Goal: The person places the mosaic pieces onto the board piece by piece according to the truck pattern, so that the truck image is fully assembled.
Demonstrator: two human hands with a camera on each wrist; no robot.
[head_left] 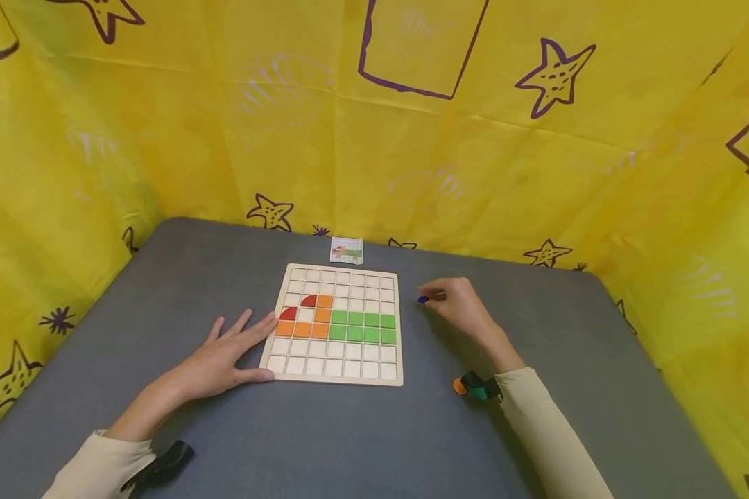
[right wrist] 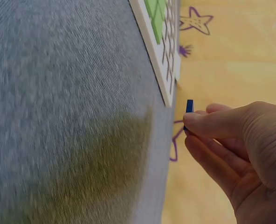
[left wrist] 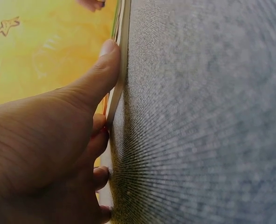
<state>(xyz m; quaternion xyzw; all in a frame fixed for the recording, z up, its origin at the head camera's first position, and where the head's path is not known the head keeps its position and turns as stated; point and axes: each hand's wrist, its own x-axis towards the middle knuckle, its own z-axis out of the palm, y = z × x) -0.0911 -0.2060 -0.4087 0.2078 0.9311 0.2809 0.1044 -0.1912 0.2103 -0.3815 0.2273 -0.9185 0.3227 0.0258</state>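
Observation:
A square wooden grid board (head_left: pixel 401 353) lies on the table. Orange square tiles (head_left: pixel 320 330), two red rounded-corner tiles (head_left: pixel 308 301) and two rows of green square tiles (head_left: pixel 354 319) sit in its cells. Spread along the board's left side, my left hand (head_left: pixel 215 364) touches the edge with its fingertips, the thumb at the near left corner. To the right of the board my right hand (head_left: pixel 462 305) pinches a small dark blue tile (right wrist: pixel 189 106) between thumb and fingers, over the table. One end of that tile sticks out past the fingertips.
A small picture card (head_left: pixel 347 250) with a coloured grid pattern lies behind the board. Orange and teal pieces (head_left: pixel 477 393) show beside the black strap device at my right wrist. A yellow patterned cloth (head_left: pixel 437 138) rises around the grey table (head_left: pixel 349 443).

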